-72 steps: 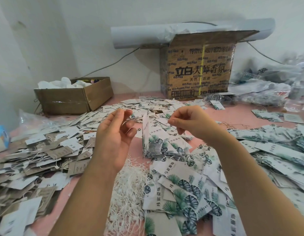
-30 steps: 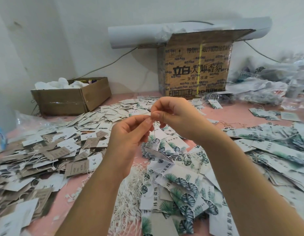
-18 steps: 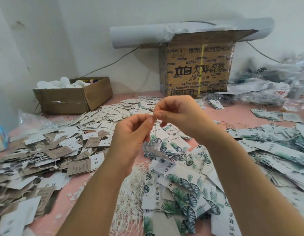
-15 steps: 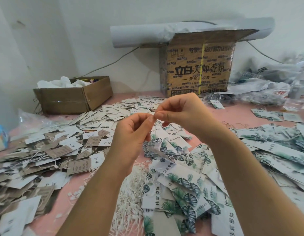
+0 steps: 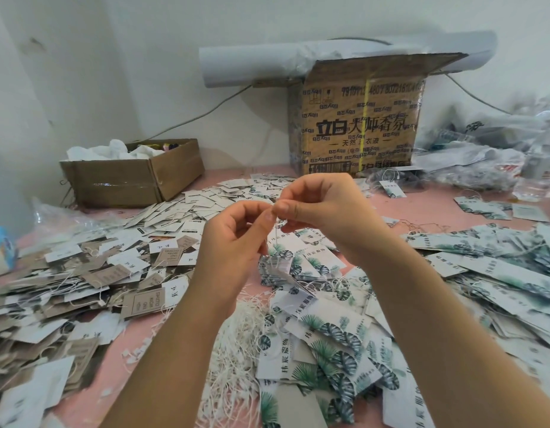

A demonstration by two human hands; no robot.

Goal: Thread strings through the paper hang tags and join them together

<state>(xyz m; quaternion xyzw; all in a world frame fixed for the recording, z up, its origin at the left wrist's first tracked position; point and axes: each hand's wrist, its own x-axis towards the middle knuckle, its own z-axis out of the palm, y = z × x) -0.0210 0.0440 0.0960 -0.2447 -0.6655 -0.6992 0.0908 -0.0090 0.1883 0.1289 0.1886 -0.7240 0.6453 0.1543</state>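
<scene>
Both hands met above the pink bench (image 5: 422,211), the left hand (image 5: 233,242) and right hand (image 5: 323,208) each in a narrow pinching grip on one thin string (image 5: 277,233). It ran straight down from the touching fingertips to a small bunch of tags (image 5: 278,267) hanging just below.

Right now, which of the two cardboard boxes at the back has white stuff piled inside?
The low brown box at back left, lying open with crumpled white material in it. The taller printed box right of it shows no contents.
</scene>
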